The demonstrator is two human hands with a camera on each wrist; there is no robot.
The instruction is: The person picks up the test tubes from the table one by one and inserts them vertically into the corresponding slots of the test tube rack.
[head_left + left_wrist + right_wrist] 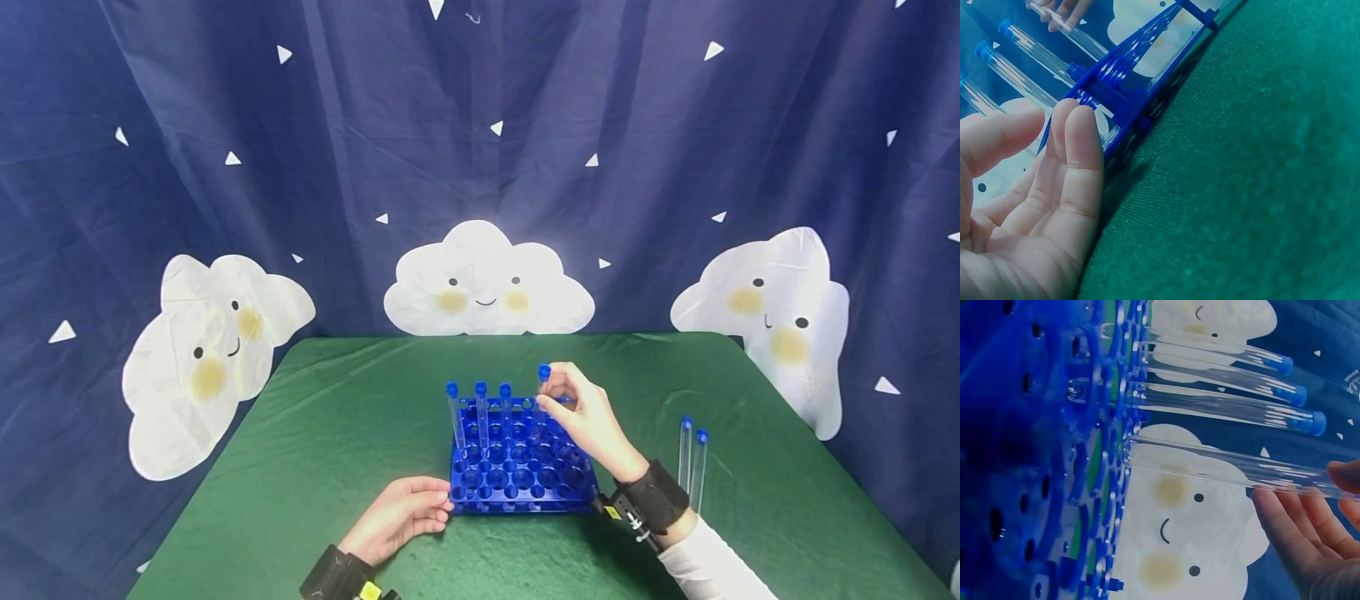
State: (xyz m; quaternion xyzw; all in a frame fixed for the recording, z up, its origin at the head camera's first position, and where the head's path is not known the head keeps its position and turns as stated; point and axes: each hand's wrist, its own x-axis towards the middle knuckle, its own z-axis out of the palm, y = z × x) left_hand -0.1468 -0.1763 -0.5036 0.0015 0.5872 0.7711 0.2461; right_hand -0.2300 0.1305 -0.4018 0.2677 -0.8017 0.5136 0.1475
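A blue test tube rack [522, 478] stands on the green-covered table. My left hand [405, 515] is at its front left corner, thumb and fingertips on either side of the upper plate's edge in the left wrist view. My right hand [588, 417] pinches a clear test tube [1210, 464] near its blue cap [544, 371], above the rack's right half. This tube's rounded bottom is right at the rack's top holes in the right wrist view. Three more capped test tubes [1229, 412] stand in the rack to the left, leaning slightly.
Two capped test tubes [686, 458] are at the right of the table [337, 417], beside my right wrist. Behind the table hangs a dark blue curtain [480, 167] with white clouds and triangles.
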